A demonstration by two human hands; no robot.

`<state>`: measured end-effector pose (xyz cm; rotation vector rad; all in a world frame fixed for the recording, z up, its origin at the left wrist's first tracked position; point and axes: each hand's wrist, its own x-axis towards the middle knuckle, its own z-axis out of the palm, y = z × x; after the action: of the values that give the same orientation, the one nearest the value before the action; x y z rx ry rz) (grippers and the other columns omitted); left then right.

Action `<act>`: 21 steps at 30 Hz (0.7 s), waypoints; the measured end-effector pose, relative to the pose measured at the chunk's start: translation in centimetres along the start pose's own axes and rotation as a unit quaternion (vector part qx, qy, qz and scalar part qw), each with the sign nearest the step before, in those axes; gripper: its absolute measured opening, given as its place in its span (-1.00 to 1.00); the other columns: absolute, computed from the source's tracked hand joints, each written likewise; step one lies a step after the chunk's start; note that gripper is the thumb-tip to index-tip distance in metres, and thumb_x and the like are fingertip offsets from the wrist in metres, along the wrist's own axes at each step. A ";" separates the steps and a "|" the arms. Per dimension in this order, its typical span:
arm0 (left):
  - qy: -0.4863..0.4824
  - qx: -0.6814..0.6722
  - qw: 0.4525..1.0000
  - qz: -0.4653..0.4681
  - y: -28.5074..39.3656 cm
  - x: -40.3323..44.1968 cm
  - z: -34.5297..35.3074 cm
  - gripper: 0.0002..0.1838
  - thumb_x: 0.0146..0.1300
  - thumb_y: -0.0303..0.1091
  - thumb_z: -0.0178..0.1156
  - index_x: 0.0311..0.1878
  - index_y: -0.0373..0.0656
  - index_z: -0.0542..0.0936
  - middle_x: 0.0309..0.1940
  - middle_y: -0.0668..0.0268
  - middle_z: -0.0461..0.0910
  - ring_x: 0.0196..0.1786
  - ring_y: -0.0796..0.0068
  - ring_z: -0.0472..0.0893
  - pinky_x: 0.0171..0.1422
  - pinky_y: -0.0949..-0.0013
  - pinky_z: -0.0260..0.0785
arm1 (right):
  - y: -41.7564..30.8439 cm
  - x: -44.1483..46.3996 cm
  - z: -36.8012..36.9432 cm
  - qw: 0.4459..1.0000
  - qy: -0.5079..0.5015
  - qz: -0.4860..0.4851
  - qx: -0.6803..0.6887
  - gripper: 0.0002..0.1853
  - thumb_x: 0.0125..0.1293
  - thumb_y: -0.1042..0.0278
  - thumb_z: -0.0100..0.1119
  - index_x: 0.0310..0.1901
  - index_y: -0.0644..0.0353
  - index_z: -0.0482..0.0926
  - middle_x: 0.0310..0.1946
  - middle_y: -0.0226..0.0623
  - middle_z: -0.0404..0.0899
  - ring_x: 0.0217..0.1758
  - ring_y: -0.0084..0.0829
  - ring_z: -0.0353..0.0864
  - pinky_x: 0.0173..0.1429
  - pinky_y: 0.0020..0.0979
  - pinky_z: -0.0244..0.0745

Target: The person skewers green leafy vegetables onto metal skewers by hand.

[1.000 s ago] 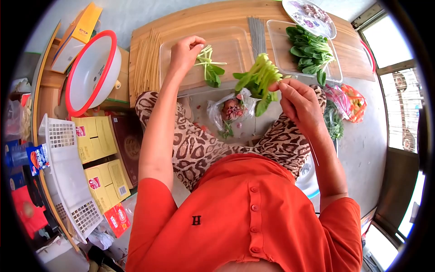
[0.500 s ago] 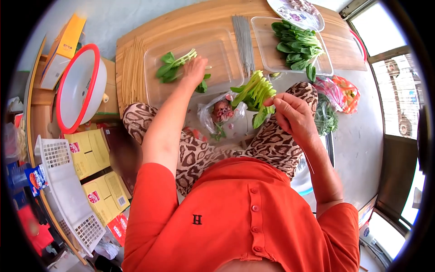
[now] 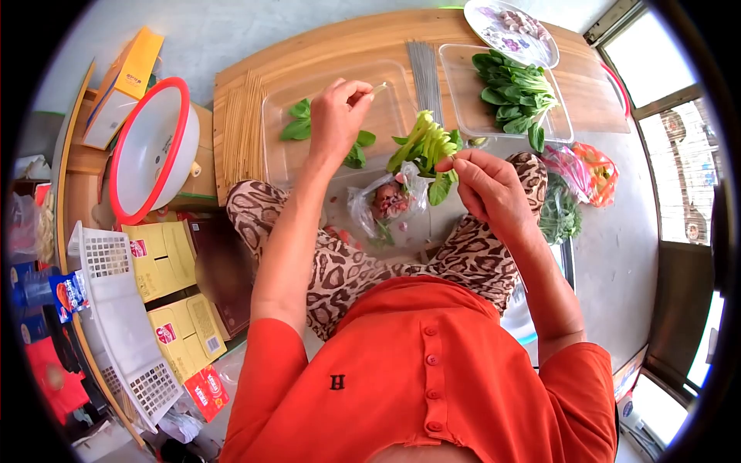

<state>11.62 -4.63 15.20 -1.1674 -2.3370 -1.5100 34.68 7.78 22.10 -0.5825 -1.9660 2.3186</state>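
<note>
My left hand (image 3: 337,119) is raised above a clear plastic tray (image 3: 274,166), its fingers pinching a leafy green; the pale stem end (image 3: 380,88) pokes out to the right. Green leaves (image 3: 298,121) show on one side of this hand and more leaves (image 3: 356,151) beyond the wrist. My right hand (image 3: 491,187) is closed at the near end of a skewer of leafy greens (image 3: 426,148), whose stems are packed side by side. The skewer itself is mostly hidden by the greens and my fingers.
Bamboo skewers (image 3: 241,131) and metal skewers (image 3: 424,81) lie on the wooden board (image 3: 340,38). A second tray (image 3: 468,127) holds greens (image 3: 521,92); behind is a plate (image 3: 494,27) of meat. Plastic bags (image 3: 575,170) sit at right, a red-rimmed basin (image 3: 184,116) at left.
My left hand has lifted off the tray and moved right, with a green's stem between its fingers. My right hand stays on the skewer of greens, which has shifted slightly.
</note>
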 end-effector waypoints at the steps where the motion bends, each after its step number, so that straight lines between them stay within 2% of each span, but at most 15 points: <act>1: 0.003 0.002 1.000 0.001 1.1 -0.2 -0.4 -0.89 0.12 -0.48 0.29 -0.27 -0.26 0.65 -0.50 0.37 0.55 -0.45 0.65 0.52 -0.31 0.54 0.37 | -0.1 0.3 0.5 1.000 -0.003 -0.002 -0.001 -0.72 0.48 0.27 -0.07 -0.14 0.28 0.59 -0.76 -0.65 0.20 -0.70 -0.79 0.08 -0.56 -0.64 -0.05; 3: 0.037 -0.064 0.997 -0.039 2.5 -0.6 -1.1 -0.91 0.16 -0.51 0.29 -0.26 -0.27 0.65 -0.44 0.45 0.60 -0.41 0.72 0.52 -0.29 0.57 0.38 | 0.0 0.9 1.4 1.000 -0.005 -0.022 0.011 -0.72 0.49 0.24 -0.07 -0.13 0.27 0.57 -0.78 -0.66 0.17 -0.76 -0.79 0.02 -0.65 -0.65 -0.15; 6: 0.051 -0.124 0.989 -0.058 3.7 -1.2 -2.0 -0.90 0.19 -0.54 0.27 -0.22 -0.28 0.65 -0.38 0.49 0.60 -0.37 0.76 0.50 -0.27 0.61 0.37 | -0.8 1.0 2.3 1.000 -0.012 -0.025 0.002 -0.72 0.49 0.24 -0.06 -0.13 0.28 0.57 -0.78 -0.67 0.17 -0.75 -0.80 0.02 -0.65 -0.65 -0.15; 13: 0.059 -0.124 0.990 -0.039 5.1 -2.2 -3.4 -0.88 0.19 -0.57 0.27 -0.19 -0.28 0.64 -0.39 0.49 0.59 -0.36 0.77 0.49 -0.26 0.64 0.35 | -0.8 1.1 2.9 0.998 -0.039 -0.039 0.008 -0.71 0.48 0.22 -0.04 -0.14 0.27 0.58 -0.76 -0.66 0.19 -0.74 -0.79 0.05 -0.64 -0.66 -0.12; 21: 0.069 -0.133 0.987 -0.059 5.0 -2.6 -3.6 -0.89 0.20 -0.55 0.29 -0.19 -0.28 0.64 -0.37 0.50 0.57 -0.36 0.78 0.48 -0.26 0.65 0.34 | -1.0 0.6 3.3 0.999 -0.037 -0.023 -0.003 -0.71 0.48 0.22 -0.04 -0.13 0.28 0.58 -0.76 -0.65 0.20 -0.74 -0.79 0.07 -0.64 -0.66 -0.10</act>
<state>15.66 -7.93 19.38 -0.9525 -2.1982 -1.9261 32.87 5.02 23.27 -0.4532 -1.9962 2.3388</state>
